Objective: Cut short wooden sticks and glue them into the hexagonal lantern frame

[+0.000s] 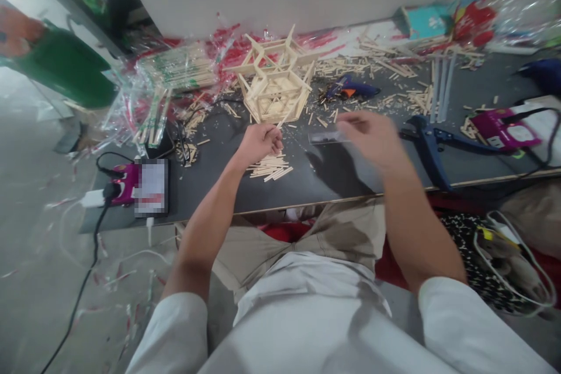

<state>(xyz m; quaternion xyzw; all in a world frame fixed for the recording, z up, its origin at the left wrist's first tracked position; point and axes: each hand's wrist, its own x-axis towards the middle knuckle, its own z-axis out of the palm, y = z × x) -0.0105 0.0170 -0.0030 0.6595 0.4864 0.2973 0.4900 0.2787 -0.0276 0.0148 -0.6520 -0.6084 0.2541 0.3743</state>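
Pinching one thin wooden stick (281, 121) that points to one o'clock, left hand (259, 143) closes over many cut sticks (269, 166); blurred right hand (371, 137) grips one clear ruler (326, 137).

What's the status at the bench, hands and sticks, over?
Left hand shut on a thin wooden stick. Right hand blurred above the clear ruler, grip unclear. Stick frame model stands behind; cut sticks pile under left hand.
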